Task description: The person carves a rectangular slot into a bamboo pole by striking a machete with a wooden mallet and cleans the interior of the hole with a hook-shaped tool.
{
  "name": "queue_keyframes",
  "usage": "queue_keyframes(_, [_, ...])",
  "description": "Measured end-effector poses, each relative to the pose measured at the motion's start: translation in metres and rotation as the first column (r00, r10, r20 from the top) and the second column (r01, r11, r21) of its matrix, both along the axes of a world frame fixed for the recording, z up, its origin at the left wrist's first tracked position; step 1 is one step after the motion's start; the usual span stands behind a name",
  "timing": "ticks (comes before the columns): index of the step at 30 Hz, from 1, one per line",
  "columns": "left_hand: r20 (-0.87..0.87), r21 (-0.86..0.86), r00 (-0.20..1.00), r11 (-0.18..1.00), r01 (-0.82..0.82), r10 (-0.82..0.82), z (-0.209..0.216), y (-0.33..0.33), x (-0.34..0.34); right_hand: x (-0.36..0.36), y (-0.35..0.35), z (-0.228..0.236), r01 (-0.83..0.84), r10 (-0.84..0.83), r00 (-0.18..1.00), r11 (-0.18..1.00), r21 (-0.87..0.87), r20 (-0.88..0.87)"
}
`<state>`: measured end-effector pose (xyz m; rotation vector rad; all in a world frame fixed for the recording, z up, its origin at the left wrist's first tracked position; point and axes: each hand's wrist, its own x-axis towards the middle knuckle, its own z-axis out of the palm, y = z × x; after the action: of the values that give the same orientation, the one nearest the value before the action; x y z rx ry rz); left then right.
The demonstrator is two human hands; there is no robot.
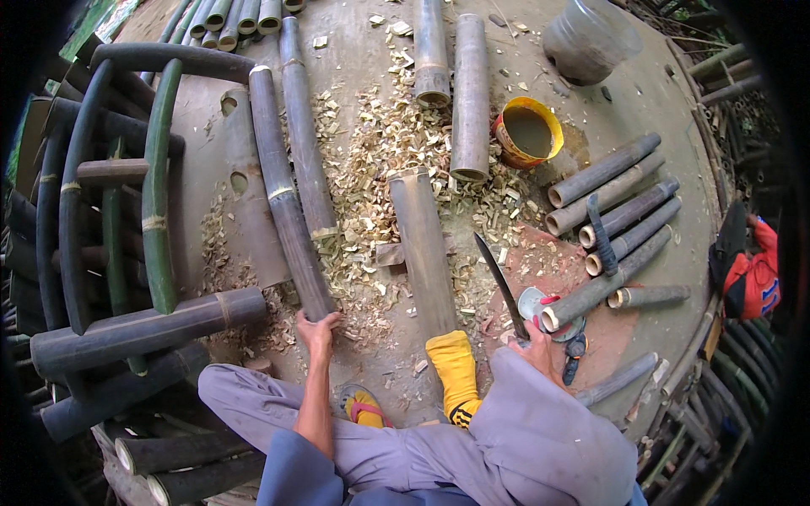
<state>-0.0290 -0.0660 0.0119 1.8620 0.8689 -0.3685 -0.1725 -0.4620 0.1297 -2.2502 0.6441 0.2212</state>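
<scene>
My left hand (pixel 318 331) is wrapped round the near end of a long dark bamboo pole (pixel 287 202), which slants away to the far left. By my right knee, my right hand (pixel 540 352) grips a long-bladed machete (pixel 499 282), its dark blade tip pointing forward and left. Between my hands, a thick bamboo length (pixel 422 253) rests across a small wood block (pixel 391 255). My foot in a yellow sock (pixel 454 363) presses on its near end. Beside my right hand is a power tool with a round disc (pixel 534 302), partly hidden.
Wood chips (pixel 380 160) cover the ground ahead. A yellow bucket of murky liquid (pixel 528 133) stands near cut bamboo pieces (pixel 612 173) on the right. At left is a bamboo frame (pixel 156 194). A grey plastic container (pixel 589 40) stands far right; red cloth (pixel 751 274) is at the edge.
</scene>
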Motion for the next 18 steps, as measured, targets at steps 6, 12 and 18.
queue_keyframes(6, [0.251,0.459,0.960,0.888,-0.007,-0.122,0.042,-0.048,0.014,-0.009,0.002,-0.014,0.046,-0.046,0.999,0.999,-0.005,-0.011])
queue_keyframes(12, [0.065,-0.611,0.954,0.745,0.269,-0.291,0.028,-0.178,-0.028,0.004,0.021,-0.016,0.094,-0.094,0.995,0.994,0.046,-0.020])
queue_keyframes(18, [0.203,-0.337,0.942,0.884,0.324,-0.268,0.026,-0.202,-0.029,-0.010,0.021,-0.034,0.177,-0.178,0.984,0.972,0.152,-0.006])
